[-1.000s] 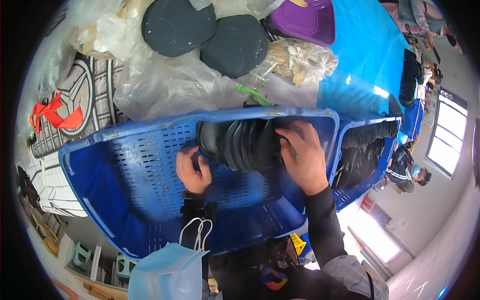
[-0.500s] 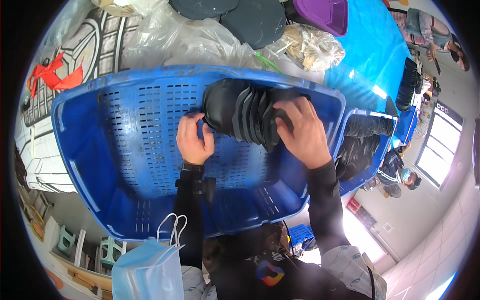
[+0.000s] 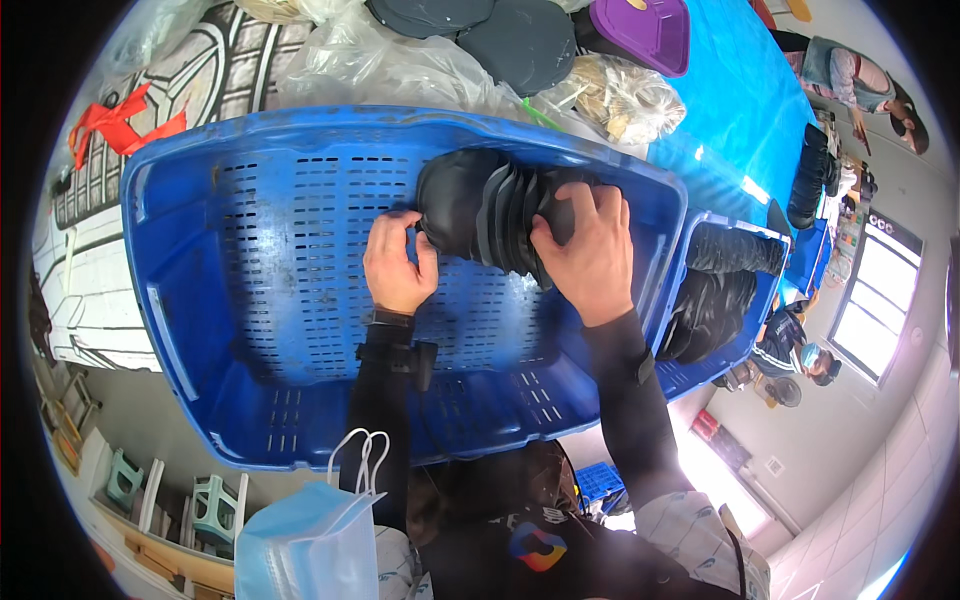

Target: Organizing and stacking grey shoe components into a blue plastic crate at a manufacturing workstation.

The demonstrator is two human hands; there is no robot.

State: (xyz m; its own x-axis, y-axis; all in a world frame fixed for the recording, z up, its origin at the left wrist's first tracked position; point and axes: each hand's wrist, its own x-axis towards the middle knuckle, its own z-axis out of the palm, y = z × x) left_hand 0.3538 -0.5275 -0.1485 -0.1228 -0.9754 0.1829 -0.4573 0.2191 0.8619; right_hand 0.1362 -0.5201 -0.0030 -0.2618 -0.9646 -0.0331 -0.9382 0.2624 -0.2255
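Note:
A row of nested black rounded pads [image 3: 505, 215], smooth and curved like moulded cups, lies on its side in a large blue plastic basket [image 3: 270, 340]. At its left end, my left hand [image 3: 398, 262] pinches the edge of the outermost pad between thumb and fingers. My right hand [image 3: 592, 255] grips the right end, thumb on the near side and fingers over the top. The two hands hold the row between them. The undersides of the pads and some of my right fingertips are hidden.
A second blue basket [image 3: 690, 240] with more black pads adjoins on the right. Beyond the rim lie clear plastic bags [image 3: 400, 75], dark flat pieces [image 3: 520, 45] and a purple tray [image 3: 650, 35]. A blue face mask [image 3: 305, 545] hangs near my left arm. Two people are at the right.
My right hand has moved slightly left, and the pads look pressed closer together. My left hand keeps its pinch at the other end. The whole view has shifted slightly.

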